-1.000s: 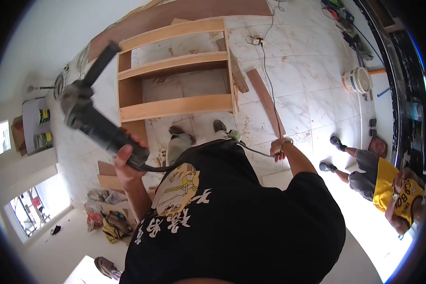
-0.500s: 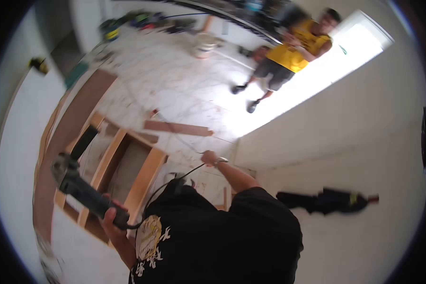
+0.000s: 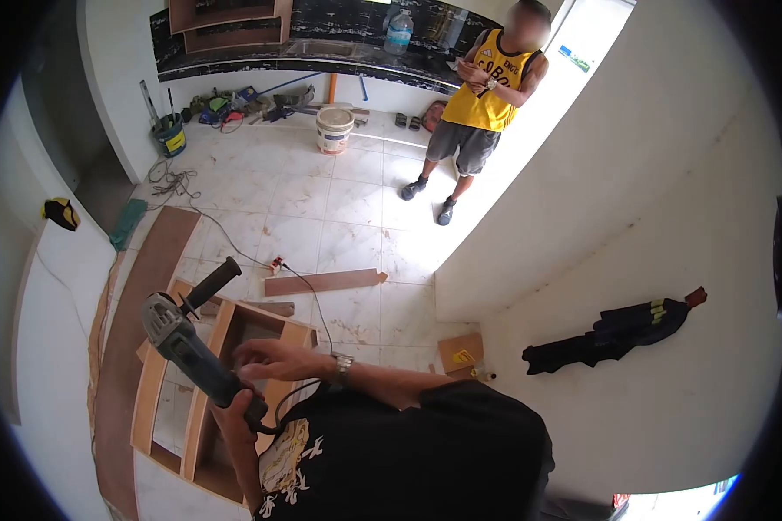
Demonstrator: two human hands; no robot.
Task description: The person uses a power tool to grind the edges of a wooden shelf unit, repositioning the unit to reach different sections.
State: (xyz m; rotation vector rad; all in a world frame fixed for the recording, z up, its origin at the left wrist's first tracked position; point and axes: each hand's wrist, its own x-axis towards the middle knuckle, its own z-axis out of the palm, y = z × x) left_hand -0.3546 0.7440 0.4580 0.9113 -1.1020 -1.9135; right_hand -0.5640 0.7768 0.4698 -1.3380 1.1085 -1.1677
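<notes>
Gripping the rear of the angle grinder (image 3: 182,343), the left hand (image 3: 239,406) has its fingers wrapped tight around the dark body, with the tool raised at a slant, its round head and black side handle pointing up and away. A second ago the right hand (image 3: 274,358) was stretched well out to the side, pinching the power cord; now it has come across the chest and hovers just beside the grinder body, fingers loosely apart and curled, not clearly closed on anything. A wristwatch (image 3: 341,365) shows on that arm. The cord (image 3: 287,401) now hangs in a short loop from the tool's tail against the black shirt. My reading is that the cord has been let go and both hands are settling on the tool itself.

Below the grinder lies the wooden shelf frame (image 3: 202,382) on the tiled floor, with a loose plank (image 3: 321,281) just past it and a long brown board (image 3: 135,295) beside the wall. Farther off stand a white bucket (image 3: 334,129) and a person in a yellow jersey (image 3: 487,87), well apart from the work.
</notes>
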